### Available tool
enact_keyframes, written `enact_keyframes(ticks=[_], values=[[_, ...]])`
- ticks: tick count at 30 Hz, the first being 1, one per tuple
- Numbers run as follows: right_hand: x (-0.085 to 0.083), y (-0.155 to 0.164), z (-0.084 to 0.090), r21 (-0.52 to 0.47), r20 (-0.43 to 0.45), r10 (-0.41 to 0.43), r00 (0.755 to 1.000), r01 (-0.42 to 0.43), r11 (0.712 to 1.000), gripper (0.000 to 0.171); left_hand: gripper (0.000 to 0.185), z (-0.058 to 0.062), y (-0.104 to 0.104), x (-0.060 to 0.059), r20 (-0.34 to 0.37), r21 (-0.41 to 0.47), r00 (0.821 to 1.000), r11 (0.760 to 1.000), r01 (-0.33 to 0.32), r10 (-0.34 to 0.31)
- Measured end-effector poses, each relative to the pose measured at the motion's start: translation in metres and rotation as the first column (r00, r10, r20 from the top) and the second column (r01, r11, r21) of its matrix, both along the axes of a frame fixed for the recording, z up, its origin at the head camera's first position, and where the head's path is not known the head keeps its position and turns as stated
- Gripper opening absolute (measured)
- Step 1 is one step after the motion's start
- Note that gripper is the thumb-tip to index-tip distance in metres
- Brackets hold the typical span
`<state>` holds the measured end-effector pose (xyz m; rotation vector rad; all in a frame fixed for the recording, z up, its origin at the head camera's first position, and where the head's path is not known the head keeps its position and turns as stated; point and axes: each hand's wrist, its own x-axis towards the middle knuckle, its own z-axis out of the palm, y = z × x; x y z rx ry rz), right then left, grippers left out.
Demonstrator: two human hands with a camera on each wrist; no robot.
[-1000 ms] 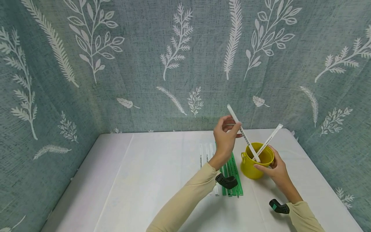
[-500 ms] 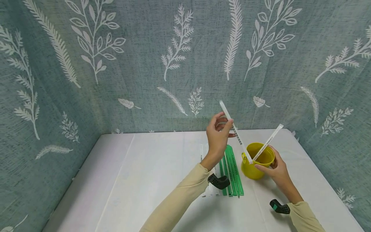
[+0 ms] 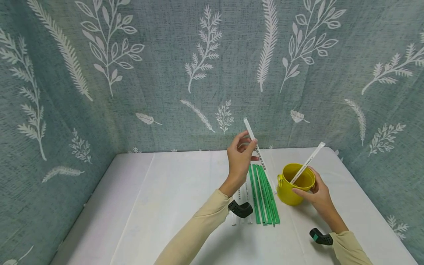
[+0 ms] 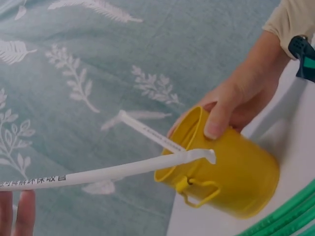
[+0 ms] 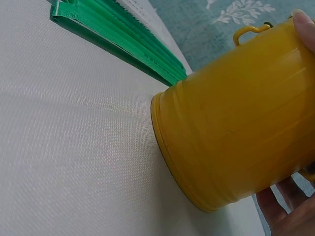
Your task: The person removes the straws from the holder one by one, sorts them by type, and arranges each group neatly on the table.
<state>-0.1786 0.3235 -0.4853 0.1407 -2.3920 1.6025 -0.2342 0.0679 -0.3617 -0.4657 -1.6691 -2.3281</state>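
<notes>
My left hand [image 3: 246, 147] pinches a white paper-wrapped straw [image 3: 260, 158] near its upper end. The straw slants down to the right, and its lower tip hangs just left of a small yellow bucket [image 3: 293, 184]. In the left wrist view that straw [image 4: 113, 172] ends level with the rim of the bucket [image 4: 231, 172]. My right hand [image 3: 313, 187] grips the bucket by its right side, thumb on the rim. A second white straw [image 3: 308, 162] leans in the bucket, sticking out up and to the right. The right wrist view is filled by the bucket wall [image 5: 236, 128].
Several green straws [image 3: 263, 195] lie side by side on the white table [image 3: 165, 206], left of the bucket. A few white straws [image 3: 243, 200] lie beside them, partly under my left forearm. Leaf-patterned cloth walls [image 3: 132, 73] close in the back and sides.
My left hand has moved left with its straw. The straw's lower end has come out of the bucket and now hangs beside it. The right hand and bucket have hardly moved.
</notes>
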Motion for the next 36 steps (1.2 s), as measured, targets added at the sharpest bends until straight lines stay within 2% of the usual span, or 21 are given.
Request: enact_keyframes(ticks=[15,26,29,33,36], values=[[0.0,0.0,-0.003,-0.012,-0.006,0.014,1.0,-0.014,1.0,0.085,0.038,-0.017,-0.028,0.0,0.11,-0.051,0.994,0.998,0.026,-0.02],[-0.002,0.001,-0.001,-0.003,0.016,-0.003,1.0,0.003,1.0,0.086,0.038,-0.019,-0.044,-0.002,0.186,-0.062,0.982,0.997,0.045,-0.032],[0.0,0.001,0.0,-0.005,0.017,-0.004,1.0,0.004,1.0,0.086,0.04,-0.021,-0.047,-0.004,0.224,-0.076,0.973,0.995,0.069,-0.051],[0.001,0.001,0.002,-0.006,0.021,-0.007,1.0,0.007,1.0,0.086,0.041,-0.023,-0.052,-0.005,0.295,-0.107,0.952,0.987,0.119,-0.083],[0.001,0.001,0.001,-0.007,0.022,-0.006,1.0,0.006,1.0,0.086,0.039,-0.018,-0.056,0.0,0.333,-0.143,0.939,0.98,0.138,-0.084]])
